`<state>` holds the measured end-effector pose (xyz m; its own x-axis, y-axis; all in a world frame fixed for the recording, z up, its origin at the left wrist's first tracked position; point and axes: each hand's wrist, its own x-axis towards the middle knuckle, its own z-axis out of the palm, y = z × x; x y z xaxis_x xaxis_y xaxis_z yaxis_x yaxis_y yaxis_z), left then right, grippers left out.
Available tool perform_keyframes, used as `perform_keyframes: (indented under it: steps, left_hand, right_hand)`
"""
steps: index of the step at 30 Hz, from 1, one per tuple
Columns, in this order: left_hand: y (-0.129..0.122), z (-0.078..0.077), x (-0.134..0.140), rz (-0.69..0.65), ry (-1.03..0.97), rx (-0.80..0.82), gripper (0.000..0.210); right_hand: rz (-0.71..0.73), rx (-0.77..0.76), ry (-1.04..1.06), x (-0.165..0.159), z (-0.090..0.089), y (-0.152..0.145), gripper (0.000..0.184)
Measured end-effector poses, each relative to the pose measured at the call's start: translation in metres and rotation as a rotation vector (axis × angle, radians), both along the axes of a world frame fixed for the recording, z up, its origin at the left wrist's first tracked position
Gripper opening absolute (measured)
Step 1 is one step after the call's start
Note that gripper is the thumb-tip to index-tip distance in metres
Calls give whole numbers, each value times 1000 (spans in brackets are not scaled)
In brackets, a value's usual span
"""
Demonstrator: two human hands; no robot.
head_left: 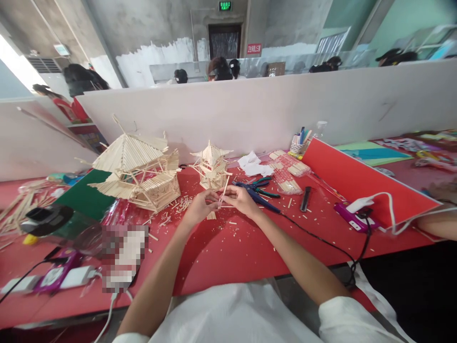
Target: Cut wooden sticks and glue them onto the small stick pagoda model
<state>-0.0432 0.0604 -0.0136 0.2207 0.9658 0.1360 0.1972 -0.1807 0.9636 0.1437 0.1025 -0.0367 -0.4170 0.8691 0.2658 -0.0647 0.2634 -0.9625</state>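
My left hand (200,205) and my right hand (243,199) meet over the red table, fingertips nearly touching. A thin wooden stick (226,183) rises upright between them, pinched in my right fingers. My left fingers are closed near its lower end; what they grip is too small to make out. Just behind my hands stands a small pagoda model (210,164) built of sticks. A larger stick pavilion model (137,171) is to the left. Below my fingertips lies a small piece of joined sticks (212,216), among loose chips.
Right of my hands lie a blue glue gun (255,194) with a black cable, green-handled pliers (267,193), a black cutter (305,199) and bagged sticks (287,176). A bottle (67,228) and phone (126,257) are left. Another person's arm (439,221) shows far right.
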Motion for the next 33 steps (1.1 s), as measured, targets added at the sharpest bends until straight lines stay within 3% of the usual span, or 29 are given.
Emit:
perform_keyframes:
  steps: [12, 25, 33]
  left_hand:
    - [-1, 4, -2, -30, -2, -34, 33]
    - [0, 0, -3, -33, -34, 26, 36]
    - [-1, 2, -2, -55, -49, 24, 31]
  right_hand:
    - [-13, 92, -46, -3, 1, -7, 28]
    - [-184, 576, -310, -4, 10, -17, 14]
    - [-163, 549, -324, -2, 13, -18, 17]
